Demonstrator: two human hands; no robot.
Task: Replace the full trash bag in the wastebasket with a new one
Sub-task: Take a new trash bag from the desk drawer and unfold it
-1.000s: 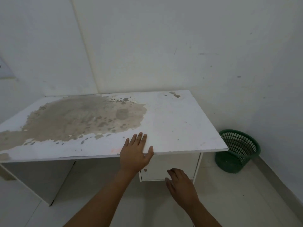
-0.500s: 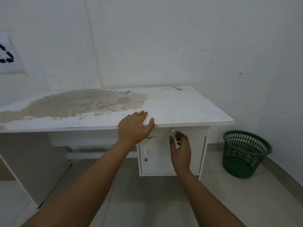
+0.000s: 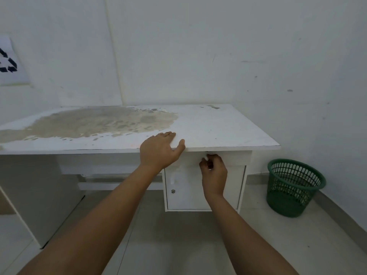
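Fingers of our right hand (image 3: 213, 171) pinch the small white drawer knob (image 3: 206, 155), likely seeking a new bag; our flat left hand (image 3: 160, 149) steadies the worn white desk (image 3: 228, 128). Far right, the green mesh plastic wastebasket (image 3: 294, 187) stands unlined.

Bare white room with a worn desk

A white desk (image 3: 218, 128) with a large brown worn patch (image 3: 95, 122) stands in the corner of scuffed white walls (image 3: 198, 46); a recycling-symbol sheet (image 3: 10, 62) hangs left, a cabinet door (image 3: 186, 195) sits below, above pale floor tiles (image 3: 178, 245).
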